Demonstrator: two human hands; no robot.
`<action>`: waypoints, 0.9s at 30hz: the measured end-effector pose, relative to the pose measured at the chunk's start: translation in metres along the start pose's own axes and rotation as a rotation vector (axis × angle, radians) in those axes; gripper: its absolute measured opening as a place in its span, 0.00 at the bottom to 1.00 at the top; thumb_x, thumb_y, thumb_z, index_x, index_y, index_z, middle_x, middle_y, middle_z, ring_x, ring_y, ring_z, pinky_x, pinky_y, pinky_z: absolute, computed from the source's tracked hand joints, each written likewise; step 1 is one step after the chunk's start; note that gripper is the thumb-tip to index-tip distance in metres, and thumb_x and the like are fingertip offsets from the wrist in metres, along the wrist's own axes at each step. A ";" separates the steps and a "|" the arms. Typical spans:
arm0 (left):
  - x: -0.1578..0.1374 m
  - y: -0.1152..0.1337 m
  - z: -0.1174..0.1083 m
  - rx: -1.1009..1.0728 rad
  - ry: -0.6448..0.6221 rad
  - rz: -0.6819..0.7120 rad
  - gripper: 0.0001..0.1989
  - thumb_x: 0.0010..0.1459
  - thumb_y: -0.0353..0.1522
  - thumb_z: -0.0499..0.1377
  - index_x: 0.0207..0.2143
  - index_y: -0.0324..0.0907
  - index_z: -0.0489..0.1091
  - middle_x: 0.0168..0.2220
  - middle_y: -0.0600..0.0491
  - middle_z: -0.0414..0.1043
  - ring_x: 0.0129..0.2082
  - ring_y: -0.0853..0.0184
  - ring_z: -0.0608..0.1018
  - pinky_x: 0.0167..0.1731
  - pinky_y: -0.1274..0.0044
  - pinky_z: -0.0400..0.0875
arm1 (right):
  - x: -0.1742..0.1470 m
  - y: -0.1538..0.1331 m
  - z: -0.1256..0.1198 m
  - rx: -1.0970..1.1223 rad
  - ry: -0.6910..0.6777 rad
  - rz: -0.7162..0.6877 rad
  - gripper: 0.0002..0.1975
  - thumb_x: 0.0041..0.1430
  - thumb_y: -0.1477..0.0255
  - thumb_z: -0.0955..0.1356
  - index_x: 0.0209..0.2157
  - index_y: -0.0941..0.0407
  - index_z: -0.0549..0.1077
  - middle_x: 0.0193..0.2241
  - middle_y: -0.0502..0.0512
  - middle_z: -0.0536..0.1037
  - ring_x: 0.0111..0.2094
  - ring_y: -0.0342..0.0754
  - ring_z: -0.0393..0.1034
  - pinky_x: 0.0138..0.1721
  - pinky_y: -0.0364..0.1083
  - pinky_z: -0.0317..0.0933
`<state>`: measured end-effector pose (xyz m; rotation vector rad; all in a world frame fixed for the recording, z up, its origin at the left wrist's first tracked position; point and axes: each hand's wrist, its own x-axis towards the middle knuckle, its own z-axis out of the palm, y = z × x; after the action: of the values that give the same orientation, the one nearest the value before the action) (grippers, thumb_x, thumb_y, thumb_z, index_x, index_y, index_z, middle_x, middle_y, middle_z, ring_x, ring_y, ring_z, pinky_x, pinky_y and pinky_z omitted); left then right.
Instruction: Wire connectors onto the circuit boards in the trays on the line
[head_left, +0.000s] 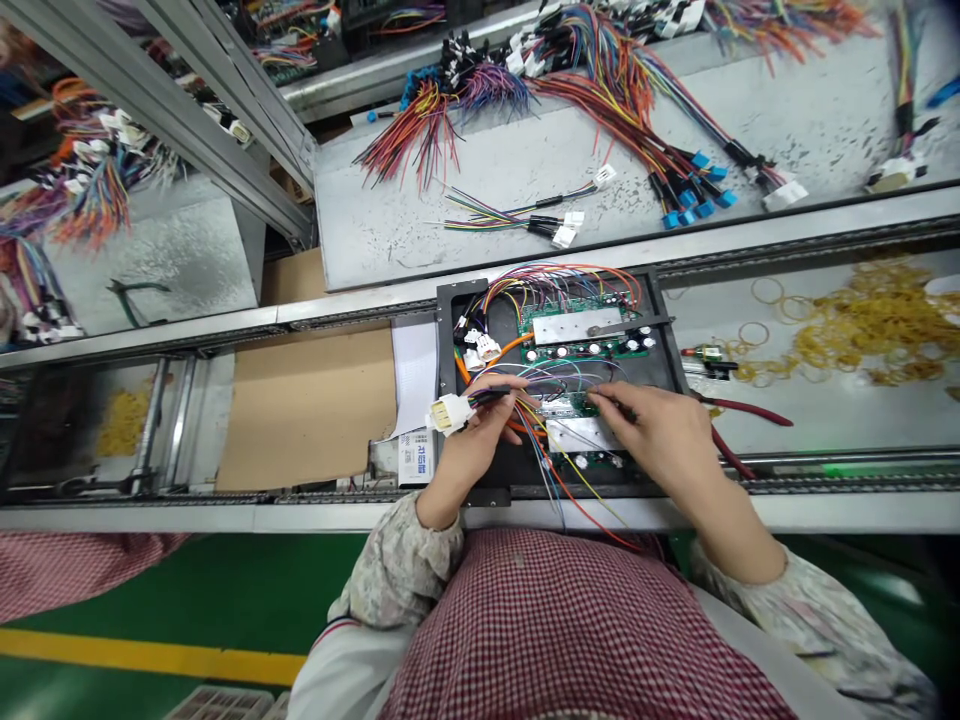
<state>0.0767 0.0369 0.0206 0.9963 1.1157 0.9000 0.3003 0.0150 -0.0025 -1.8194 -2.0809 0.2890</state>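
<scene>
My left hand (474,448) is closed around a wire harness (495,394). Its white connector (450,413) points left, and its loose coloured wires fan out to the right. My right hand (664,428) pinches the end of a thin wire at the upper edge of the lower circuit board (585,462); the fingertips hide the exact contact. Behind it lies the upper circuit board (579,328), with many wires along its far edge and a metal bar across it. Both boards sit in a black fixture (670,370). White connectors (481,350) rest at the fixture's left side.
Red-handled pliers (750,408) lie right of the fixture, near scattered yellow rubber bands (847,320). Loose harnesses (551,225) and wire bundles (615,110) cover parts of the metal shelf (420,235) beyond the rail. Cardboard (307,405) lies to the left.
</scene>
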 end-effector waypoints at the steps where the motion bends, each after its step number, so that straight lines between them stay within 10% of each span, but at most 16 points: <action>1: 0.000 0.000 0.000 -0.001 -0.001 0.004 0.12 0.63 0.41 0.60 0.43 0.43 0.71 0.36 0.50 0.79 0.32 0.68 0.82 0.21 0.84 0.73 | 0.000 0.000 0.000 -0.014 0.007 0.010 0.15 0.66 0.64 0.63 0.39 0.54 0.80 0.30 0.54 0.83 0.27 0.49 0.76 0.26 0.45 0.56; 16: 0.002 0.000 0.001 -0.020 0.005 0.032 0.12 0.63 0.41 0.59 0.41 0.43 0.71 0.37 0.50 0.79 0.32 0.68 0.82 0.23 0.83 0.76 | -0.014 -0.010 -0.031 0.068 -0.065 -0.123 0.17 0.66 0.59 0.63 0.34 0.53 0.78 0.30 0.54 0.80 0.33 0.50 0.75 0.31 0.46 0.61; 27: 0.000 0.000 0.000 0.047 -0.010 -0.010 0.13 0.63 0.42 0.58 0.44 0.45 0.71 0.36 0.53 0.76 0.32 0.70 0.79 0.25 0.83 0.76 | 0.001 -0.006 0.003 0.114 -0.092 -0.020 0.14 0.67 0.65 0.62 0.39 0.54 0.78 0.31 0.55 0.80 0.33 0.49 0.75 0.32 0.45 0.60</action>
<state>0.0765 0.0368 0.0209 1.0326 1.1366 0.8632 0.2932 0.0153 -0.0025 -1.7476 -2.0970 0.4848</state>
